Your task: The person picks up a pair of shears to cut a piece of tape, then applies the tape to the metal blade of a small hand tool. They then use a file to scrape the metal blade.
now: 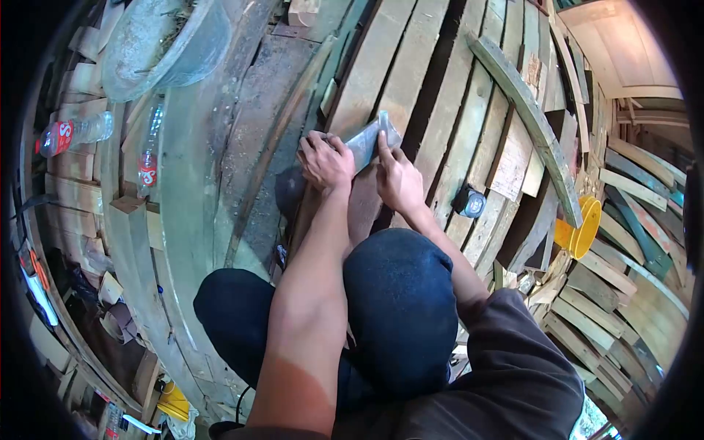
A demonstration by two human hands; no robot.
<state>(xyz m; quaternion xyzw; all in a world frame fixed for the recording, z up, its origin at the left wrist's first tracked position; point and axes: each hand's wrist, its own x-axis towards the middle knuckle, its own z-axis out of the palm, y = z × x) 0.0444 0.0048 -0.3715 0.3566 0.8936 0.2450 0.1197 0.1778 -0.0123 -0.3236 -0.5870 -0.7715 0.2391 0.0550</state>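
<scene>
A flat grey piece (361, 149), shiny like metal or plastic, lies across the wooden planks (396, 66) in front of my knees. My left hand (326, 161) is at its left end, fingers curled down over the edge. A short grey bar (383, 119) stands out at the piece's far right end. Against this bar my right hand (400, 176) presses a stretched index finger, its other fingers folded underneath. My palms hide the near side of both items, so their exact kind cannot be made out.
A round black object (469, 202) rests on the planks to the right, near a loose beam (532, 121). Beyond it is a yellow bucket (585, 227). Two plastic bottles (81, 133) and a cloudy basin (165, 55) are at left. Dark gaps separate the planks.
</scene>
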